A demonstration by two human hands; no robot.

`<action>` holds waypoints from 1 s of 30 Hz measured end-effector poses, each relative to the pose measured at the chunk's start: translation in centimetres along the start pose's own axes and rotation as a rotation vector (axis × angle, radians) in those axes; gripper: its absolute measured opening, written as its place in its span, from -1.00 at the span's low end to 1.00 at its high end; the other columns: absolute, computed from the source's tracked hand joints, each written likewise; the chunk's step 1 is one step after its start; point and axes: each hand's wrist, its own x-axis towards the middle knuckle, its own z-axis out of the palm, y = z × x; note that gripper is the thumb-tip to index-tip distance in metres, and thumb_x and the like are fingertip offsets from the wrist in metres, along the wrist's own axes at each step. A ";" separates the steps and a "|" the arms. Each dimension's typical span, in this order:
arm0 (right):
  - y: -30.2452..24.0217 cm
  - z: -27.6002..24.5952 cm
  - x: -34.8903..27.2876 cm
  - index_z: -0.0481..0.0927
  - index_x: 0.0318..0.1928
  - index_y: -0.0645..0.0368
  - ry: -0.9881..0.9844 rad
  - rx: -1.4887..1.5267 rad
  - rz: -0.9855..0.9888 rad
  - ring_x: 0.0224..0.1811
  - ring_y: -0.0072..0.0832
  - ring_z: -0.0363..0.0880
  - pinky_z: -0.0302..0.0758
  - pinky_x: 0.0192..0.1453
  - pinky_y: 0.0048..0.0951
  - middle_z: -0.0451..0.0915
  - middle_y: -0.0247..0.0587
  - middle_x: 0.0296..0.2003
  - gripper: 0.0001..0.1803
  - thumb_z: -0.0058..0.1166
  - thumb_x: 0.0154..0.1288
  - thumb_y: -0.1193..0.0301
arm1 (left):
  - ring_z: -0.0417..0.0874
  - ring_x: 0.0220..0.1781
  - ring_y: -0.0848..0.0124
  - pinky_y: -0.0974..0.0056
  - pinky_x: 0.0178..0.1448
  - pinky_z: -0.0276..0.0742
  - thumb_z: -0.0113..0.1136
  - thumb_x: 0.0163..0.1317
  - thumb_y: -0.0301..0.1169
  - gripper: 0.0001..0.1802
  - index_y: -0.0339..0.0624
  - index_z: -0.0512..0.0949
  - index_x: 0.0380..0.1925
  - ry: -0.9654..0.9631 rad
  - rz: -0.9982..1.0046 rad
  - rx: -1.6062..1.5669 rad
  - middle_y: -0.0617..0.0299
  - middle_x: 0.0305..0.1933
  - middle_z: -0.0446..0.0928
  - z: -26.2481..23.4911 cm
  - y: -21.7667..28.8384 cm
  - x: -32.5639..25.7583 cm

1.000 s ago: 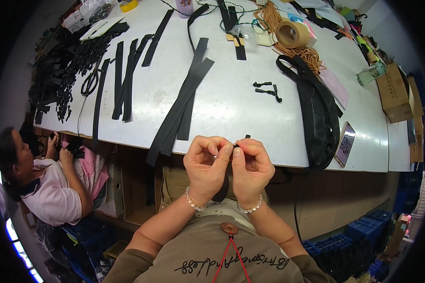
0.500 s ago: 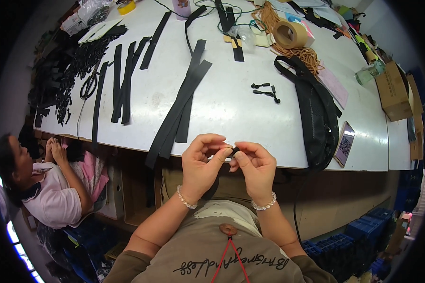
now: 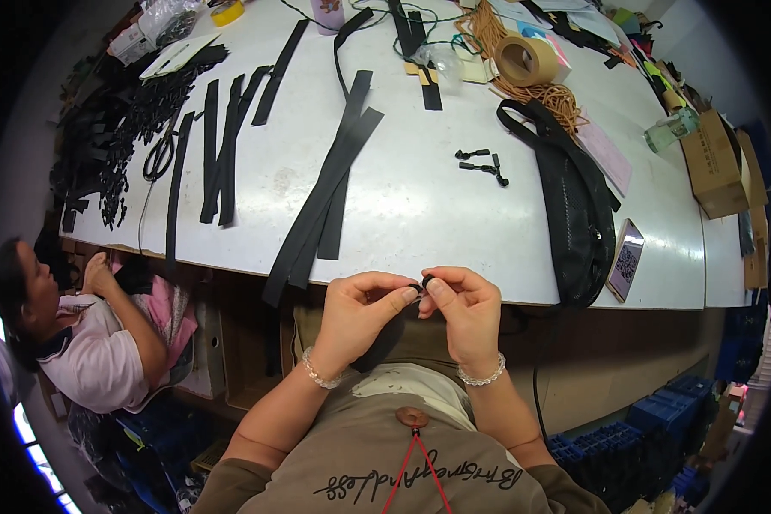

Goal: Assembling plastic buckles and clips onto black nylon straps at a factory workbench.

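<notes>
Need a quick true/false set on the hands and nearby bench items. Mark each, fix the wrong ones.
1. The left hand and right hand both pinch small black material. True.
2. The black bag lies on the table. True.
3. The right hand rests on the bag. False: it is apart from the bag.
4. The phone lies left of the bag. False: it lies right of it.
5. The brown tape roll is beside tan cord. True.
</notes>
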 end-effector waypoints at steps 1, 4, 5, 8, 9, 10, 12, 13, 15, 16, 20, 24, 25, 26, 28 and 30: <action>0.0 0.1 0.0 0.56 -0.14 0.40 -0.001 0.000 0.001 -0.43 -0.61 0.56 0.56 -0.37 -0.61 0.61 -0.20 -0.37 -0.83 0.08 0.27 0.59 | 0.60 -0.30 0.59 0.51 -0.20 0.52 0.27 0.13 -0.58 -0.84 -0.36 0.62 -0.26 0.044 0.020 0.040 0.22 -0.33 0.64 0.3 0.3 -0.2; -0.6 0.6 -0.2 0.56 -0.13 0.41 -0.014 -0.041 -0.051 -0.38 -0.60 0.59 0.60 -0.28 -0.60 0.61 -0.19 -0.35 -0.82 0.08 0.26 0.60 | 0.61 -0.34 0.59 0.50 -0.24 0.53 0.27 0.13 -0.56 -0.86 -0.35 0.64 -0.29 0.108 0.080 0.140 0.21 -0.35 0.65 0.5 0.3 -0.4; -0.9 0.9 -0.3 0.55 -0.13 0.41 -0.009 -0.065 -0.069 -0.35 -0.58 0.60 0.61 -0.23 -0.59 0.61 -0.19 -0.34 -0.82 0.07 0.26 0.61 | 0.62 -0.36 0.59 0.50 -0.25 0.54 0.27 0.14 -0.55 -0.85 -0.35 0.65 -0.28 0.128 0.119 0.201 0.20 -0.36 0.66 0.4 0.3 -0.4; -1.0 1.2 -0.2 0.55 -0.12 0.43 -0.012 -0.107 -0.116 -0.31 -0.56 0.62 0.62 -0.17 -0.57 0.61 -0.18 -0.32 -0.82 0.06 0.26 0.63 | 0.62 -0.31 0.56 0.49 -0.20 0.56 0.26 0.13 -0.61 -0.88 -0.37 0.64 -0.30 0.151 0.167 0.156 0.17 -0.32 0.65 0.8 0.7 -0.4; -1.0 1.2 -0.2 0.55 -0.12 0.43 -0.020 -0.123 -0.143 -0.29 -0.55 0.63 0.63 -0.15 -0.56 0.61 -0.18 -0.31 -0.82 0.05 0.26 0.64 | 0.62 -0.31 0.56 0.49 -0.20 0.56 0.26 0.13 -0.61 -0.88 -0.37 0.64 -0.30 0.150 0.168 0.155 0.17 -0.32 0.65 0.9 0.8 -0.4; -0.9 1.2 -0.2 0.55 -0.12 0.43 -0.021 -0.124 -0.144 -0.29 -0.55 0.63 0.63 -0.15 -0.56 0.61 -0.18 -0.31 -0.82 0.05 0.26 0.64 | 0.63 -0.30 0.55 0.48 -0.19 0.56 0.25 0.13 -0.62 -0.88 -0.37 0.64 -0.30 0.147 0.157 0.127 0.16 -0.32 0.65 0.8 0.9 -0.4; -0.8 1.1 -0.2 0.55 -0.12 0.43 -0.024 -0.151 -0.131 -0.27 -0.53 0.63 0.62 -0.13 -0.55 0.61 -0.17 -0.27 -0.82 0.04 0.26 0.65 | 0.63 -0.29 0.54 0.48 -0.18 0.57 0.24 0.13 -0.63 -0.88 -0.38 0.64 -0.30 0.143 0.147 0.098 0.15 -0.31 0.65 0.7 1.1 -0.4; -0.7 1.0 -0.2 0.55 -0.12 0.43 -0.026 -0.152 -0.132 -0.27 -0.53 0.63 0.62 -0.13 -0.55 0.61 -0.17 -0.27 -0.82 0.04 0.26 0.65 | 0.63 -0.29 0.54 0.48 -0.18 0.57 0.23 0.14 -0.63 -0.88 -0.38 0.64 -0.29 0.131 0.142 0.093 0.16 -0.31 0.65 0.7 1.2 -0.4; -0.6 1.0 -0.1 0.56 -0.14 0.42 -0.039 -0.168 -0.189 -0.24 -0.51 0.62 0.62 -0.11 -0.54 0.59 -0.13 -0.21 -0.83 0.05 0.25 0.67 | 0.64 -0.29 0.54 0.48 -0.17 0.57 0.23 0.14 -0.64 -0.87 -0.39 0.64 -0.29 0.120 0.139 0.087 0.16 -0.31 0.65 0.7 1.3 -0.4; -0.6 0.9 -0.1 0.56 -0.14 0.42 -0.042 -0.168 -0.189 -0.24 -0.51 0.62 0.62 -0.11 -0.54 0.59 -0.13 -0.21 -0.83 0.05 0.25 0.67 | 0.64 -0.29 0.53 0.48 -0.17 0.57 0.22 0.14 -0.64 -0.87 -0.39 0.63 -0.28 0.113 0.135 0.099 0.16 -0.31 0.65 0.7 1.3 -0.4; -0.4 0.7 0.0 0.58 -0.17 0.40 -0.052 -0.150 -0.264 -0.23 -0.49 0.61 0.62 -0.11 -0.53 0.56 -0.08 -0.17 -0.84 0.05 0.23 0.69 | 0.66 -0.27 0.53 0.49 -0.18 0.58 0.21 0.16 -0.61 -0.85 -0.35 0.64 -0.25 0.071 0.256 0.209 0.18 -0.31 0.66 0.4 0.8 -0.3; -0.3 0.9 -0.1 0.58 -0.17 0.39 -0.051 -0.150 -0.277 -0.25 -0.50 0.60 0.61 -0.12 -0.54 0.56 -0.09 -0.18 -0.85 0.06 0.23 0.69 | 0.66 -0.26 0.53 0.49 -0.19 0.58 0.21 0.15 -0.62 -0.85 -0.35 0.63 -0.26 0.132 0.170 0.105 0.19 -0.31 0.66 0.7 0.9 -0.5; -0.3 0.9 -0.2 0.58 -0.17 0.39 -0.050 -0.150 -0.278 -0.25 -0.50 0.60 0.61 -0.12 -0.54 0.56 -0.09 -0.18 -0.85 0.06 0.23 0.69 | 0.66 -0.26 0.53 0.49 -0.19 0.58 0.21 0.15 -0.62 -0.86 -0.36 0.63 -0.27 0.128 0.165 0.098 0.19 -0.31 0.66 0.5 0.8 -0.5; -0.4 1.0 -0.2 0.58 -0.17 0.39 -0.041 -0.162 -0.278 -0.25 -0.50 0.60 0.61 -0.12 -0.55 0.56 -0.09 -0.18 -0.84 0.06 0.23 0.69 | 0.66 -0.26 0.53 0.49 -0.19 0.58 0.22 0.15 -0.62 -0.87 -0.36 0.63 -0.28 0.125 0.160 0.091 0.20 -0.31 0.66 0.5 0.7 -0.5; -0.3 1.1 -0.3 0.58 -0.18 0.40 -0.032 -0.174 -0.279 -0.24 -0.51 0.60 0.61 -0.13 -0.55 0.56 -0.09 -0.18 -0.84 0.06 0.22 0.69 | 0.66 -0.27 0.54 0.49 -0.20 0.58 0.22 0.13 -0.63 -0.89 -0.36 0.62 -0.31 0.133 0.171 0.107 0.21 -0.32 0.65 0.5 0.6 -0.5; -0.2 1.1 -0.3 0.59 -0.18 0.40 -0.015 -0.201 -0.315 -0.24 -0.50 0.60 0.61 -0.14 -0.55 0.56 -0.09 -0.19 -0.85 0.06 0.22 0.69 | 0.66 -0.28 0.54 0.49 -0.21 0.59 0.23 0.11 -0.63 -0.90 -0.35 0.62 -0.34 0.142 0.181 0.125 0.21 -0.33 0.65 0.7 0.6 -0.5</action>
